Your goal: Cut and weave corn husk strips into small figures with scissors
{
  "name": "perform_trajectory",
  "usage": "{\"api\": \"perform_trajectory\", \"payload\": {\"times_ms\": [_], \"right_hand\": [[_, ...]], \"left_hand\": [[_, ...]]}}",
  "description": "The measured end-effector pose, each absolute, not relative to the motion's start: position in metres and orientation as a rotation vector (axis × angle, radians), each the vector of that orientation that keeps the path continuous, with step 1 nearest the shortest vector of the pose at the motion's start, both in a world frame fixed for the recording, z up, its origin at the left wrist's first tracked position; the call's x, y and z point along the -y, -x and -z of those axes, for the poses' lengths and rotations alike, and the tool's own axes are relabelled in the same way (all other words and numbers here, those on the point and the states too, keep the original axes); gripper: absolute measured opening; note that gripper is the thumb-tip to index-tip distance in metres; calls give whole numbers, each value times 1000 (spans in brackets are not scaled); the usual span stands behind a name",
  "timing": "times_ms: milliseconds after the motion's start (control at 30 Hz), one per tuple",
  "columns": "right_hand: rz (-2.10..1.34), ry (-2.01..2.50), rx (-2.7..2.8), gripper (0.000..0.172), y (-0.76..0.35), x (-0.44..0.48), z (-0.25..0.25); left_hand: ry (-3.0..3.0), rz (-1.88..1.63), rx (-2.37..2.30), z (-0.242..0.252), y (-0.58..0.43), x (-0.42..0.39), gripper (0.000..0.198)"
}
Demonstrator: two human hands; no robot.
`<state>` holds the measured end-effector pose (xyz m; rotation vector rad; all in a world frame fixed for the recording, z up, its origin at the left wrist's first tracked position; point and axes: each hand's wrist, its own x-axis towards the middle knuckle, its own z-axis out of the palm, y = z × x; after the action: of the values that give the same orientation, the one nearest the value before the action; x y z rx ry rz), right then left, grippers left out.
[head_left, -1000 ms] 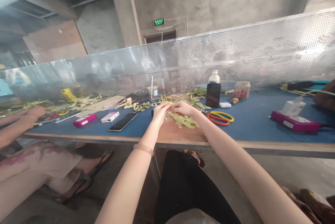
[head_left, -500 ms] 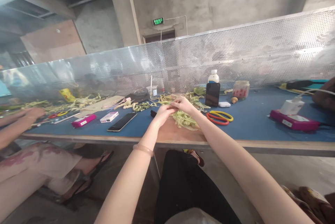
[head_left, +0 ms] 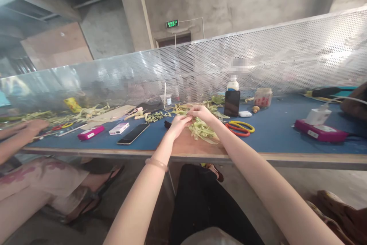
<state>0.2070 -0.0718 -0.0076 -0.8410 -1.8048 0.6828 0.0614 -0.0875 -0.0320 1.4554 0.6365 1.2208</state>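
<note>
My left hand (head_left: 179,123) and my right hand (head_left: 200,112) meet at the fingertips above a brown board (head_left: 186,143) on the blue table. Both hands have their fingers pressed together; whatever is pinched between them is too small to make out. Pale green leafy strips (head_left: 203,130) lie on the board under my right hand and wrist. Beyond the hands spreads a heap of yellowish peelings (head_left: 183,107). Scissors with red and yellow handles (head_left: 239,128) rest just right of my right forearm.
A dark phone (head_left: 133,134) lies left; another phone (head_left: 232,103) stands upright before a white bottle (head_left: 233,83). Further right are a jar (head_left: 263,97) and a magenta box (head_left: 321,130) with a charger. Another person's hands (head_left: 36,125) are at far left.
The view has shifted very slightly. My hands stay together in nearly the same place, with only a small movement of the fingers.
</note>
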Motion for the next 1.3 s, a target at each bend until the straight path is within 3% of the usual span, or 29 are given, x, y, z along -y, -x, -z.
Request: {"api": "perform_trajectory", "payload": {"times_ms": [400,767,1300], "right_hand": [[-594,866,1834,26,-202,77,9],[-398,1064,1812,45,-207,76,8],[-526,985,2193,37,-210,72,13]], "left_hand": [[-1547,-1212,-713,37,-61,86,17],[-1242,-1511,-665,31,-58,79,15],[-1259,-1588,-707,34,-56,76,16]]}}
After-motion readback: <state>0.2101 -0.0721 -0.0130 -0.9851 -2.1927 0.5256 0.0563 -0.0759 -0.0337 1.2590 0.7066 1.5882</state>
